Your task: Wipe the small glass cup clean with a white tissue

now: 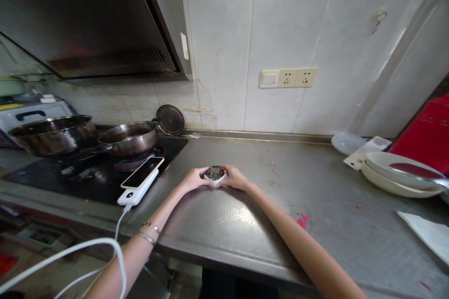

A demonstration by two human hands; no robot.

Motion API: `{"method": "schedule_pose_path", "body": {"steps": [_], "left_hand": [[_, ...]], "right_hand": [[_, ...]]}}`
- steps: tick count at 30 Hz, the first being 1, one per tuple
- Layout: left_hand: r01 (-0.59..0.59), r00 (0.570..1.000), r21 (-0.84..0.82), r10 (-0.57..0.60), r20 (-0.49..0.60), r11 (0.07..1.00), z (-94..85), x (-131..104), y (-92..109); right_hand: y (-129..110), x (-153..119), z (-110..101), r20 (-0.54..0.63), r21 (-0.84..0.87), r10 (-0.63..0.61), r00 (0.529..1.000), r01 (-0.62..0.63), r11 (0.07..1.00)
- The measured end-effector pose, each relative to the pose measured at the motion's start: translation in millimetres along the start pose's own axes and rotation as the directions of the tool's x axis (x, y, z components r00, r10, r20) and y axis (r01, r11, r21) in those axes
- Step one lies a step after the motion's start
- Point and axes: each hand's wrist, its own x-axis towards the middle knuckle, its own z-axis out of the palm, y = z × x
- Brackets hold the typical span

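Between my two hands sits a small round white container (215,181) with a dark, glossy, mottled top, resting on or just above the steel counter (224,224). I cannot make out what its top or filling is. My left hand (195,179) curves round its left side, and my right hand (234,178) grips the right side with thumb and fingers. To the left, a phone (143,172) lies on a white power bank (138,191) at the edge of the black stove.
Two steel pans (129,139) stand on the stove (101,182) under a range hood (115,23). A white cable (121,224) hangs by my left forearm. Stacked pale dishes (393,182), a clear lid-like dish (347,143) and white paper (426,233) lie at the right.
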Motion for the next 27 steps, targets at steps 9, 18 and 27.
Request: {"method": "schedule_pose_path", "body": {"steps": [9, 18, 27], "left_hand": [[-0.034, 0.999, 0.017, 0.034, 0.002, 0.999, 14.6, 23.9, 30.8], [-0.151, 0.987, -0.025, 0.152, 0.043, 0.988, 85.4, 77.8, 86.6], [-0.216, 0.969, -0.027, 0.218, 0.114, 0.976, 134.7, 92.5, 95.8]], "right_hand": [[8.7, -13.9, -37.1, -0.060, -0.016, -0.005, 0.998, 0.004, 1.000], [38.7, -76.3, -122.5, -0.151, -0.045, 0.122, 0.981, -0.130, 0.991], [59.9, -116.1, -141.4, -0.192, -0.043, 0.236, 0.952, -0.249, 0.968]]}}
